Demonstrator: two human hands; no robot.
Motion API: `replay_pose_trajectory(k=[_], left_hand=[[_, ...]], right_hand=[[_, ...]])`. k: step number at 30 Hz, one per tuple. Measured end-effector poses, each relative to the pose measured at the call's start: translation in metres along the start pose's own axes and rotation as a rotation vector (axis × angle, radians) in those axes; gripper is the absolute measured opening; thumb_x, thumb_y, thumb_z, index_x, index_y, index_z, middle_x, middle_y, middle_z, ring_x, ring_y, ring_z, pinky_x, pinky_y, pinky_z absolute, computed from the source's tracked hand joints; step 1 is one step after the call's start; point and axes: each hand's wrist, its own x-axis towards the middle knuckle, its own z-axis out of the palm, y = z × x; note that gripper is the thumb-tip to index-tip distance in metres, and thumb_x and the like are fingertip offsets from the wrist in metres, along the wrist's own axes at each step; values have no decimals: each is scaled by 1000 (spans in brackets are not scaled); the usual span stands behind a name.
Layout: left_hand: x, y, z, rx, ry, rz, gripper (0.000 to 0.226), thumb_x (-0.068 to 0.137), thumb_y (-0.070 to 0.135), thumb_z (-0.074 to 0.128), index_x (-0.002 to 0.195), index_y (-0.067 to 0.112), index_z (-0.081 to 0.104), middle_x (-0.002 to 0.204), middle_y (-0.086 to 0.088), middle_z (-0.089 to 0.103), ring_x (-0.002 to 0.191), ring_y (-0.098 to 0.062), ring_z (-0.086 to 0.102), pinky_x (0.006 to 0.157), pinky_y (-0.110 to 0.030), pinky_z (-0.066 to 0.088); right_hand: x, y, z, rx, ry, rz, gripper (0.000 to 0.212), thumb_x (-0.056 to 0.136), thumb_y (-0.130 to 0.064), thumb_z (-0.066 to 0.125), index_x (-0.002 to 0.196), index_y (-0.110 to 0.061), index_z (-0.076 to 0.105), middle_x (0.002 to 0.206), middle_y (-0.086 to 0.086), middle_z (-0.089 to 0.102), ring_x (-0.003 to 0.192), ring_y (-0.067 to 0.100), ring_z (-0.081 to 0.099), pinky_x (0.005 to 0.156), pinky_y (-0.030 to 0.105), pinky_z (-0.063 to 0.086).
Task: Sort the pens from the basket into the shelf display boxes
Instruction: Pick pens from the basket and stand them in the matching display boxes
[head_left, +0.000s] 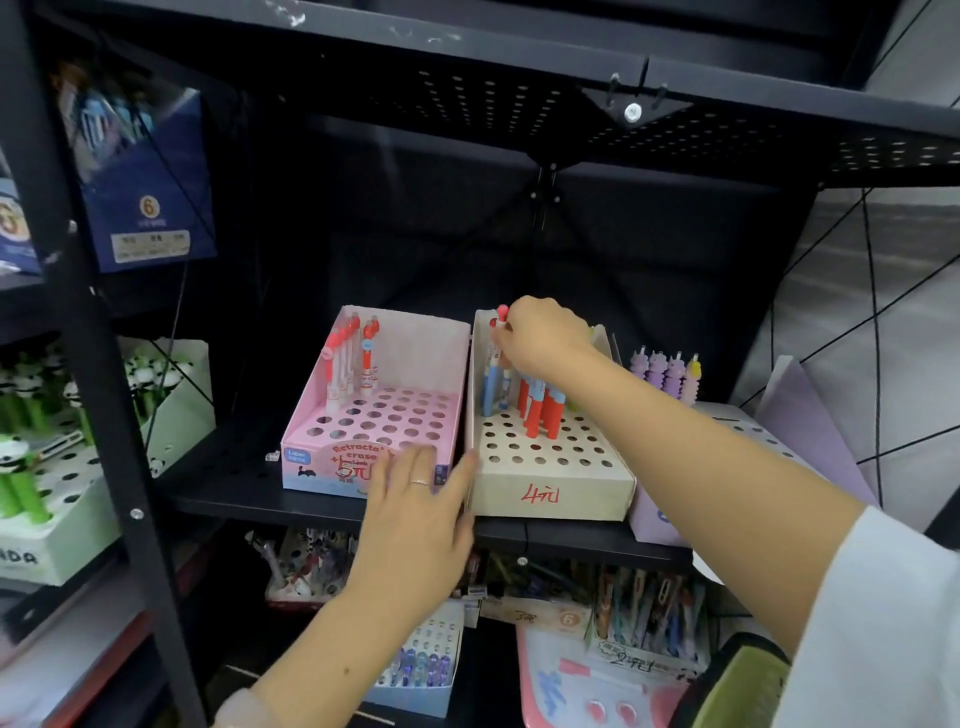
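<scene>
Two hands (415, 512) (540, 338), two display boxes (332, 462) (571, 493), one held pen (501, 325).

above right grip (540, 332): open dark space up to upper shelf (467, 88) | left of it: pink box (415, 353) wall | below: standing pens (540, 410) block | nearer: bare holes, free

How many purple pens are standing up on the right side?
3 purple pens, in a row right of the beige box, behind the right arm. A yellowish pen ends the row. More may be hidden behind the arm.
</scene>
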Motion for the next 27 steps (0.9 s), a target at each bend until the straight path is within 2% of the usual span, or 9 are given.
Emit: replay_pose_trajectory(k=[3,5,7,13,16,18,21,23,27], left_hand=[[-2,7,3,91,-53,77,60,86,37,54,142,29,34,133,-19,46,128,-33,39,110,-52,22],[-3,12,2,76,-42,89,61,70,36,72,128,23,56,110,-17,62,105,-32,58,92,-49,45],[-3,15,2,57,-3,107,60,57,35,81,113,18,67,95,-13,66,90,-29,64,78,-45,52],[-1,21,6,59,-4,97,62,61,35,79,116,11,64,107,-16,64,100,-30,62,89,-44,49],[-2,20,8,46,-52,65,60,91,36,46,145,17,28,142,-11,34,132,-24,29,112,-40,15],[-5,21,10,15,-21,73,57,94,32,40,146,18,24,147,-11,26,137,-24,20,114,-41,6],[-11,38,5,-175,8,154,44,87,16,57,130,9,50,140,-20,39,129,-36,36,110,-47,22],[-16,58,6,-343,-14,241,39,88,13,56,127,9,54,139,-16,43,124,-33,42,105,-41,30],[-32,99,31,-563,-185,369,34,93,13,49,126,11,55,132,-6,50,118,-21,47,95,-21,30]], right_hand=[[5,-5,3,-26,19,21,23,92,-16,50,70,-13,46,80,5,58,68,22,53,47,27,30],[5,-5,5,43,133,13,10,92,-15,52,100,-8,53,94,9,62,80,29,58,56,29,35],[2,-2,9,47,231,-19,32,91,-10,52,122,-12,45,97,9,63,80,30,58,60,32,34],[-5,6,11,-132,171,-159,31,90,-5,47,117,-15,56,100,10,64,80,28,57,61,31,34],[-15,14,0,87,166,-223,33,94,-12,42,125,-15,52,103,11,64,86,30,60,63,34,41],[-29,25,-8,241,176,-279,30,94,-16,43,121,-16,57,96,5,65,82,23,61,67,33,46],[-57,49,-14,393,143,-351,24,94,-15,47,109,-14,65,85,-9,60,68,-1,53,64,10,41],[-83,72,-13,421,111,-362,22,95,-15,48,106,-14,67,86,-13,58,70,-7,51,67,3,39],[-150,135,13,492,-7,-251,18,95,-13,48,99,-18,65,80,-8,63,66,-6,54,66,10,42]])
